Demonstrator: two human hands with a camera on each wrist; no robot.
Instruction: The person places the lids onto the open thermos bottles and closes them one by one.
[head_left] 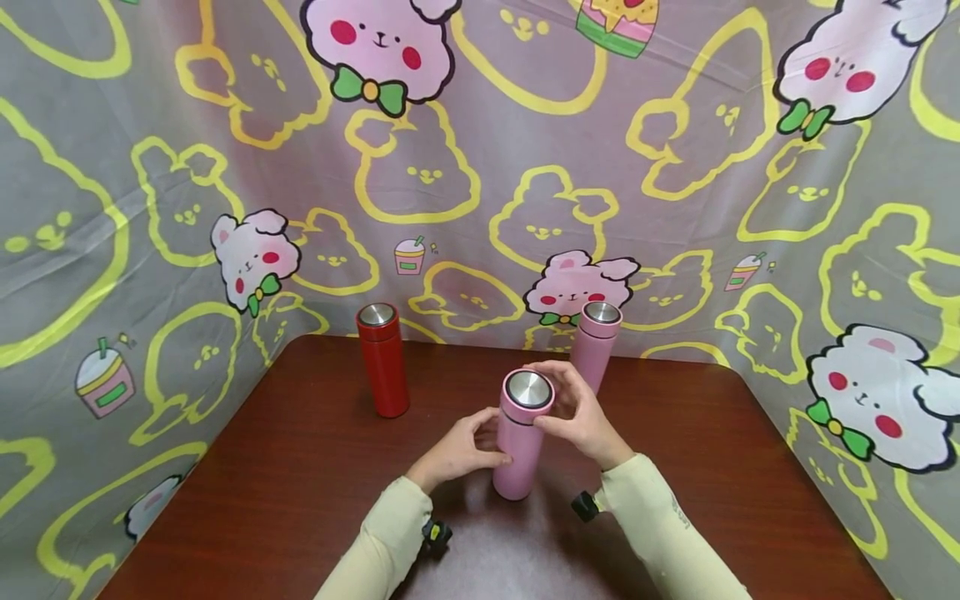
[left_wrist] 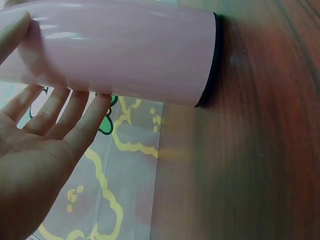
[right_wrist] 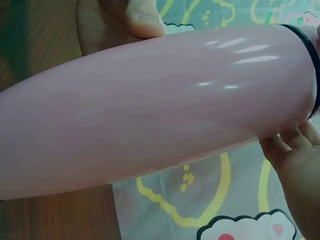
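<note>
A pink thermos bottle (head_left: 517,457) with a steel-topped lid (head_left: 529,389) stands upright between the two hands, near the middle of the table. My left hand (head_left: 459,448) holds its body from the left, thumb on the near side and fingers round the far side. At the top, my right hand (head_left: 581,414) grips the lid from the right, around the dark seam below it. In the left wrist view the bottle's black base ring (left_wrist: 212,60) is right at the tabletop. The right wrist view shows the left thumb (right_wrist: 145,20) against the pink body (right_wrist: 150,115).
A red thermos bottle (head_left: 385,367) stands at the back left of the brown table (head_left: 285,475). Behind the right hand is a second pink thermos bottle (head_left: 595,346), partly hidden. A patterned cloth (head_left: 465,183) hangs around the back and sides.
</note>
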